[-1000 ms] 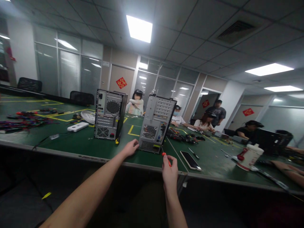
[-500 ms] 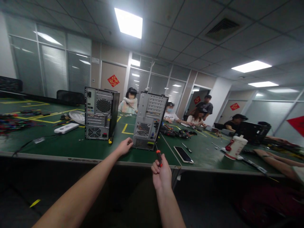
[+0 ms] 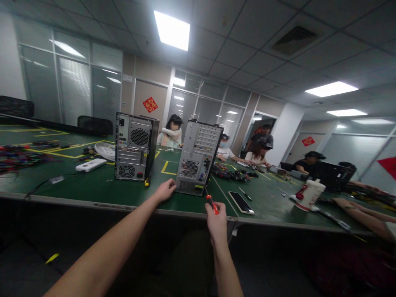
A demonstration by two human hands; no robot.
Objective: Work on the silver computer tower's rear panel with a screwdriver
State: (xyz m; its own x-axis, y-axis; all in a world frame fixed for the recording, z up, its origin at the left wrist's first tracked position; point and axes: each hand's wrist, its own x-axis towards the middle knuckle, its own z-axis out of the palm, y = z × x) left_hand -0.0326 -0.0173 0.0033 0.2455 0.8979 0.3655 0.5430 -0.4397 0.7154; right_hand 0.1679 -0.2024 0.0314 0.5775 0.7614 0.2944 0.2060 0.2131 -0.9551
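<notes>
A grey computer tower point(image 3: 198, 154) stands upright with its rear panel facing me. At its lower left edge, my left hand point(image 3: 167, 190) has its fingers bent and closed against the case. My right hand point(image 3: 217, 216) is closed around the red and black handle of a screwdriver point(image 3: 211, 203). The thin shaft points up and left to the tower's lower right corner; whether the tip touches a screw is too small to tell. To the left stands a second computer tower point(image 3: 133, 146), with a yellow-tipped tool handle point(image 3: 147, 182) at its base.
Right of my right hand lie a phone point(image 3: 241, 202) and a slim pen-like tool point(image 3: 245, 193). A white cup point(image 3: 310, 194) stands farther right, near another person's arm point(image 3: 355, 210). Cables point(image 3: 236, 173), a white power bank-like device point(image 3: 90, 165) and coloured wires point(image 3: 23, 161) lie about. Several people sit beyond.
My right hand has turned on the screwdriver, its back now more towards me, with the handle tilted further right. My left hand stays at the tower's edge. The view has shifted slightly.
</notes>
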